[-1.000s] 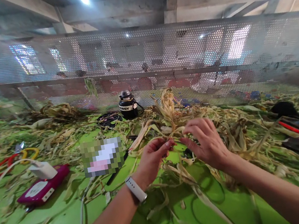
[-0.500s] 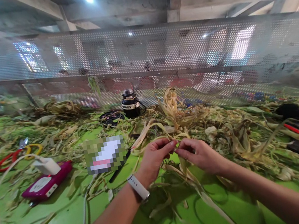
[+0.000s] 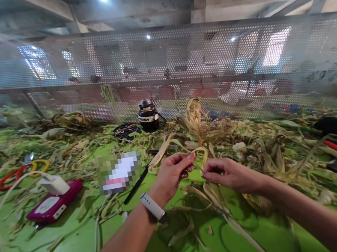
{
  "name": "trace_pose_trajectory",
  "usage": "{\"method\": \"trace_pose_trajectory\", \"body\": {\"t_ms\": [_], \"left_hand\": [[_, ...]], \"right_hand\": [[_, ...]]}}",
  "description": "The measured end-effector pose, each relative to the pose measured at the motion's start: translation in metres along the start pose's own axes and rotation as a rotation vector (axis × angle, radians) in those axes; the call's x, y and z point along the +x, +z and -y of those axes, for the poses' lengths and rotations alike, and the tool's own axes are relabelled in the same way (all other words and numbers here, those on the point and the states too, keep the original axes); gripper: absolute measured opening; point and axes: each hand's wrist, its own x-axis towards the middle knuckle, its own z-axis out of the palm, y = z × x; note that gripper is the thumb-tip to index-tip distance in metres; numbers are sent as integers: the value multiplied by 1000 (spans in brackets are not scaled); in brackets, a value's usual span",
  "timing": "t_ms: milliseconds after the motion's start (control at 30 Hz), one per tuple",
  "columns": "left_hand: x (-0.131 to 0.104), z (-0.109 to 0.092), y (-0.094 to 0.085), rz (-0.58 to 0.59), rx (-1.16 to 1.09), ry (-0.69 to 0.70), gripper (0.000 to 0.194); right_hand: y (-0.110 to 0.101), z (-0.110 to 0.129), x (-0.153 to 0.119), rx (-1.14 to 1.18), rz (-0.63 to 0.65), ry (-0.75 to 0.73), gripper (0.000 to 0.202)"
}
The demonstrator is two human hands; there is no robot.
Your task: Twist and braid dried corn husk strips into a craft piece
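Note:
Near the middle of the green table [image 3: 87, 242], my left hand [image 3: 173, 176] pinches a thin strip of pale husk [image 3: 205, 153] between thumb and fingers. Just right of it, my right hand [image 3: 226, 174] is closed at the fingertips on the lower part of the strip, a small gap from the left. Long dry husks [image 3: 239, 228] trail on the table below both hands. A bunch of dried husk [image 3: 194, 117] stands behind them.
Husk scraps lie widely scattered. To the left are a blurred-out phone [image 3: 121, 173], a black pen [image 3: 136, 186], a purple power strip [image 3: 55, 206] with a white plug and cable, and scissors [image 3: 17, 176]. A black jar [image 3: 148, 116] stands behind, before a perforated metal screen [image 3: 158, 67].
My hands have drawn slightly apart, the right one moving right and a little down. More of the strip shows between them.

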Motion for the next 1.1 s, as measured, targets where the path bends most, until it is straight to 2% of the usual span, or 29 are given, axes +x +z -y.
{"method": "trace_pose_trajectory", "body": {"t_ms": [267,367,400,467,533,567,633,700,833,900,1000,1100], "left_hand": [[2,-2,-4,-17,-5,22,27],[2,-1,-5,-11,31,24,25],[1,0,-4,0,56,19,24],[-2,0,-1,48,108,0,23],[-7,0,4,139,133,-26,21],[-10,0,7,196,130,-39,19],[-15,1,12,276,150,-71,11],[-18,1,15,294,196,-99,7],[-17,3,14,190,238,-99,22],[-15,4,13,182,233,-61,25],[-13,5,12,275,199,-21,24],[-13,4,13,317,152,-39,24]], "right_hand": [[-8,9,-4,40,130,3,28],[-10,12,-5,-47,140,0,28],[-11,13,-6,-103,87,-4,27],[-13,17,-6,-225,-131,-10,27],[-13,19,-5,-296,-358,-15,26],[-12,19,-4,-293,-405,-11,26],[-7,16,0,-197,-365,22,26],[-1,12,3,-15,-290,70,27],[5,8,7,385,-294,128,33],[5,8,7,537,-302,162,36],[4,6,7,593,-360,184,36],[6,4,9,586,-406,189,34]]}}
